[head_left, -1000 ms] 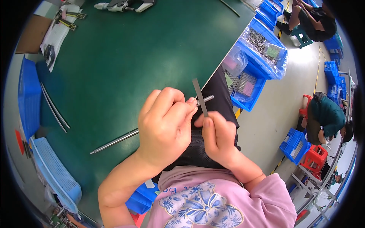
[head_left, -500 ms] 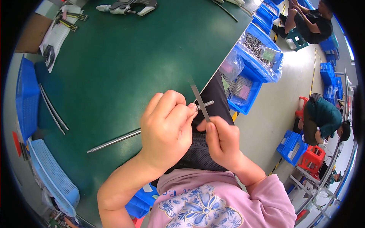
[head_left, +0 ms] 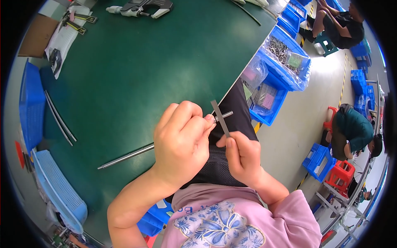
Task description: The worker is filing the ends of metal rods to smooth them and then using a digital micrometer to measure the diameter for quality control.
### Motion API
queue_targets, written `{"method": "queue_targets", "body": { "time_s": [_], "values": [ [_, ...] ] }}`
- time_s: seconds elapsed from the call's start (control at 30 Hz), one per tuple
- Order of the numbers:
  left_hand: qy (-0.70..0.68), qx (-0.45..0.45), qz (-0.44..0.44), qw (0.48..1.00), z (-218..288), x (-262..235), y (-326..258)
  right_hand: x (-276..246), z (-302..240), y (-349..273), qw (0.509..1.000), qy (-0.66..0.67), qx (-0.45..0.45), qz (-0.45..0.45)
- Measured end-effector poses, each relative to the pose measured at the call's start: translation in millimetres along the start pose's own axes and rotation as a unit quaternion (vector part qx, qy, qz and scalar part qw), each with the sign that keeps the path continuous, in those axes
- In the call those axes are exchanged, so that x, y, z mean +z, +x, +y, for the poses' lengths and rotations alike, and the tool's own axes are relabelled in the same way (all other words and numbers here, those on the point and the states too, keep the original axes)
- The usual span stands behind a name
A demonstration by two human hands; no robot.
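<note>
My left hand is closed around a thin shiny metal rod. One length of the rod slants out to the left over the green tabletop. Its short stepped end pokes out past my thumb, beyond the table edge and above my lap. My right hand pinches one end of a narrow, flat grey file between thumb and fingers. The file crosses the rod's short end at a steep angle and seems to touch it. My left palm hides the rod's middle.
A digital micrometer lies at the table's far side. Two thin curved strips rest near a blue basket and a light-blue basket at left. Blue bins of metal parts stand beyond the table's right edge. Co-workers sit farther right.
The file has slid down across the rod toward my lap, with my right hand shifting slightly. My left hand keeps its grip, and the rod has barely moved.
</note>
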State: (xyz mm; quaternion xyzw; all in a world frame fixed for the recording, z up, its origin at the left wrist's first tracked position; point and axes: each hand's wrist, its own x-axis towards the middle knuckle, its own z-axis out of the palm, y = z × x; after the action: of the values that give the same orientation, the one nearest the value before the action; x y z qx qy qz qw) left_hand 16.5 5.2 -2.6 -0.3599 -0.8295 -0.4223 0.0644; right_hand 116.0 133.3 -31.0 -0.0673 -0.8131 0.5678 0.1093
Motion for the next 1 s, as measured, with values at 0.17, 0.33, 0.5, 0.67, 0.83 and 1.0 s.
{"method": "queue_targets", "body": {
  "time_s": [0.17,0.33,0.5,0.67,0.83,1.0],
  "values": [
    [0.003,0.011,0.009,1.000,1.0,-1.7,1.0,6.0,-5.4,14.2,1.000,-0.003,-0.017,0.024],
    [0.007,0.011,0.014,1.000,0.4,0.4,2.5,1.6,-6.4,9.8,1.000,-0.010,0.007,0.004],
    [0.000,-0.001,0.002,1.000,0.0,0.0,0.8,-0.1,-9.7,-6.1,0.999,-0.019,0.032,-0.001],
    [0.004,-0.002,0.011,1.000,1.4,0.3,1.1,3.7,-8.2,2.2,1.000,-0.004,0.025,0.009],
    [0.008,0.014,0.011,1.000,1.1,-0.4,1.6,3.8,-5.6,-4.4,1.000,-0.001,0.009,0.030],
    [0.014,0.007,0.007,1.000,-0.6,-0.7,2.1,-0.1,-8.9,4.4,1.000,-0.003,0.022,0.004]
  ]
}}
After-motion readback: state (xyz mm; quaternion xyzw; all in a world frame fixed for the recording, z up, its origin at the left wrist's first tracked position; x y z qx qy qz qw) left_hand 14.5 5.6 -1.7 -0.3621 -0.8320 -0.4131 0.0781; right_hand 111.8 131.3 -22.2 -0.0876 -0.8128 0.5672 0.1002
